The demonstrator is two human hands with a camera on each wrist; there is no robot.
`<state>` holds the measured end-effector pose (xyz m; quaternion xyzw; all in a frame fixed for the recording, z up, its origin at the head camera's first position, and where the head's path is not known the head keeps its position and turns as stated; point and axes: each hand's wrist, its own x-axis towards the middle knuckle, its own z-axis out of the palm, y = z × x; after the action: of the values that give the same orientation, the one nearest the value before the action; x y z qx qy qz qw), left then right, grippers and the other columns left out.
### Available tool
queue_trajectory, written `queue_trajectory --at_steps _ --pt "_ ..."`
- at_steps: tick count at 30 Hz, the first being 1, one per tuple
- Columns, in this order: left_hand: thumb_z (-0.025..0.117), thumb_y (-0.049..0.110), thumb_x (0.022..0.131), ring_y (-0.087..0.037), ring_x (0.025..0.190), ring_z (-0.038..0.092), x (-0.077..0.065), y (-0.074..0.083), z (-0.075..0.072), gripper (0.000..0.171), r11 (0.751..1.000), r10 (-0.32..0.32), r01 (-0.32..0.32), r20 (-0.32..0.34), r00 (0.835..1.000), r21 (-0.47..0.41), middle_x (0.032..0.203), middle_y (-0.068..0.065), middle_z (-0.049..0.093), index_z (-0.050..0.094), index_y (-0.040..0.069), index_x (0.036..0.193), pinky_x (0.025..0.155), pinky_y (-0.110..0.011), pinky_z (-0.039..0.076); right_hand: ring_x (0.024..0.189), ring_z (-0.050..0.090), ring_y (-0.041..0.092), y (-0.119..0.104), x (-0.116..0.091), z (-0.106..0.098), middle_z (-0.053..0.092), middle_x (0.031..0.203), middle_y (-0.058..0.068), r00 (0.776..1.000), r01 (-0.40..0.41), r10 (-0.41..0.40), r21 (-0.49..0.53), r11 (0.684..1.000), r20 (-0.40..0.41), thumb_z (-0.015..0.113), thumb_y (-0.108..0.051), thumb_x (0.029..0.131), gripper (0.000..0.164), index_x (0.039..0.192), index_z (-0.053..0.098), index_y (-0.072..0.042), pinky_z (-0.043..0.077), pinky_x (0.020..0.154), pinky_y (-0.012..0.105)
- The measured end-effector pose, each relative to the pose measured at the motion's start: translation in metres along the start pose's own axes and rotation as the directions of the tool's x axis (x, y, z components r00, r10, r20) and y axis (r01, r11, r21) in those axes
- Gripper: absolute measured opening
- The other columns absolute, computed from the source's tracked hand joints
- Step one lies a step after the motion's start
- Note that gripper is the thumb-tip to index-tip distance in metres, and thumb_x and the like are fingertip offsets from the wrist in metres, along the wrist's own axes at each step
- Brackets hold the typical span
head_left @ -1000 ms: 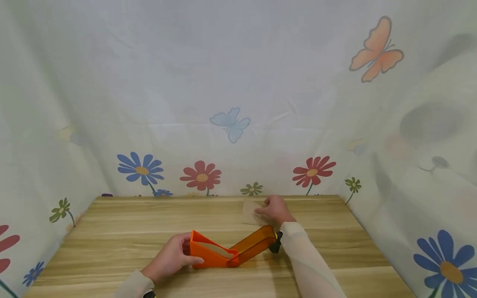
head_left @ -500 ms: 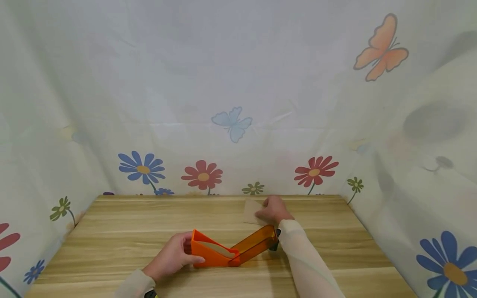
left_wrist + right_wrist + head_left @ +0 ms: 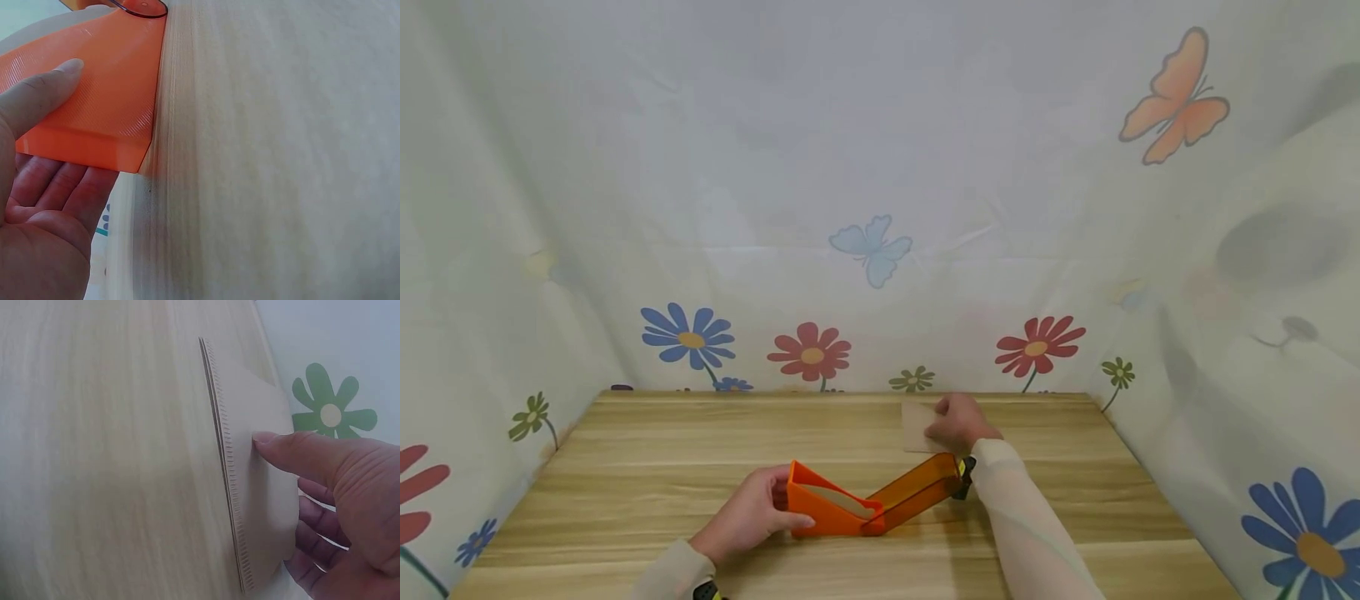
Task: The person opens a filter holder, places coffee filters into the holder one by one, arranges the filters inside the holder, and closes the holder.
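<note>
My left hand grips the closed end of an orange coffee filter holder, thumb on its ribbed side and fingers around behind. In the left wrist view the holder stands on the table edge-on. Pale filter paper shows inside it, and its see-through amber lid is swung out to the right. Farther back, my right hand holds a thin stack of brown coffee filters. The right wrist view shows the thumb on the stack's face, crimped edge outward; fingers curl behind, fingertips partly hidden.
The wood-grain table runs back to a white cloth printed with flowers and butterflies. The same cloth hangs at both sides. A small dark purple thing shows at the far left corner. The open lid lies close to my right wrist.
The right hand and the brown filters have shifted slightly to the right. The left hand and the orange holder stay put; the head view has turned a little.
</note>
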<state>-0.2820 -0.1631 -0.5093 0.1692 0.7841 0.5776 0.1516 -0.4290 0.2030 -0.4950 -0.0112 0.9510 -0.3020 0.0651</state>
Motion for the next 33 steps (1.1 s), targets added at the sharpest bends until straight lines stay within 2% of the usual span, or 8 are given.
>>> queue_trajectory --at_steps 3,8,12,15,18,21,24,33 --pt "0.089 0.032 0.080 -0.020 0.101 0.071 0.0004 0.0001 0.0002 0.054 1.000 -0.001 0.001 0.001 1.000 -0.005 0.118 -0.003 0.075 0.068 0.013 0.126 0.088 -0.025 0.060 0.107 0.062 0.029 0.0005 -0.0020 -0.0033 0.066 0.128 0.017 1.000 -0.004 0.004 0.006 1.000 0.019 0.085 -0.020 0.082 0.054 0.128 0.065 0.000 0.055 0.097 0.050" --pt "0.089 0.032 0.080 -0.021 0.101 0.071 0.0005 -0.0001 -0.0002 0.054 1.000 -0.006 0.006 0.002 1.000 -0.010 0.118 -0.003 0.075 0.068 0.014 0.126 0.089 -0.026 0.060 0.106 0.061 0.027 0.0013 -0.0004 -0.0046 0.067 0.128 0.016 1.000 0.003 -0.003 -0.013 1.000 0.025 0.085 -0.020 0.083 0.052 0.127 0.067 -0.001 0.055 0.097 0.049" --pt "0.088 0.032 0.080 -0.020 0.101 0.071 0.0008 0.0002 0.0001 0.054 1.000 -0.011 0.011 0.001 1.000 -0.007 0.118 -0.002 0.075 0.068 0.015 0.127 0.089 -0.026 0.060 0.089 0.058 0.024 0.0014 0.0023 -0.0044 0.066 0.105 0.010 0.999 0.035 -0.034 -0.041 0.999 0.018 0.086 -0.019 0.081 0.030 0.102 0.071 -0.003 0.055 0.080 0.040" --pt "0.088 0.033 0.080 -0.020 0.101 0.071 0.0008 0.0005 0.0005 0.054 1.000 -0.013 0.013 -0.001 1.000 -0.004 0.118 -0.002 0.075 0.068 0.016 0.127 0.090 -0.027 0.060 0.076 0.051 0.023 0.0011 0.0031 -0.0039 0.054 0.085 0.007 0.999 0.037 -0.037 -0.025 0.999 0.026 0.086 -0.017 0.080 0.024 0.086 0.067 -0.005 0.045 0.066 0.035" --pt "0.088 0.033 0.080 -0.020 0.101 0.071 0.0005 0.0009 0.0009 0.054 1.000 -0.011 0.011 -0.004 1.000 -0.001 0.118 -0.002 0.075 0.068 0.015 0.126 0.090 -0.027 0.060 0.077 0.053 0.023 0.0010 0.0028 -0.0042 0.057 0.087 0.007 0.999 0.043 -0.043 -0.004 0.999 0.019 0.087 -0.014 0.079 0.027 0.093 0.067 -0.003 0.048 0.067 0.036" --pt "0.088 0.033 0.080 -0.020 0.101 0.071 0.0000 0.0005 0.0011 0.054 1.000 -0.008 0.008 -0.007 1.000 -0.001 0.118 -0.002 0.075 0.068 0.015 0.126 0.090 -0.027 0.060 0.093 0.061 0.027 0.0002 0.0023 -0.0046 0.067 0.108 0.013 0.998 0.068 -0.068 -0.008 0.998 0.006 0.087 -0.013 0.078 0.043 0.112 0.066 -0.001 0.056 0.085 0.043" --pt "0.089 0.033 0.080 -0.020 0.101 0.071 -0.0002 -0.0004 0.0012 0.054 1.000 -0.006 0.006 -0.006 1.000 -0.003 0.118 -0.002 0.075 0.068 0.015 0.126 0.089 -0.027 0.060 0.110 0.063 0.032 -0.0007 0.0014 -0.0053 0.065 0.128 0.019 0.997 0.072 -0.072 0.003 0.997 0.013 0.087 -0.012 0.078 0.056 0.126 0.060 -0.001 0.054 0.100 0.050" --pt "0.089 0.033 0.079 -0.020 0.100 0.072 -0.0010 -0.0021 0.0023 0.054 1.000 -0.002 0.002 -0.010 1.000 0.008 0.117 -0.002 0.075 0.068 0.014 0.126 0.089 -0.027 0.060 0.109 0.062 0.031 0.0021 0.0034 -0.0050 0.066 0.130 0.019 0.995 0.100 -0.100 -0.017 0.995 0.029 0.086 -0.012 0.079 0.057 0.130 0.063 0.001 0.053 0.103 0.053"
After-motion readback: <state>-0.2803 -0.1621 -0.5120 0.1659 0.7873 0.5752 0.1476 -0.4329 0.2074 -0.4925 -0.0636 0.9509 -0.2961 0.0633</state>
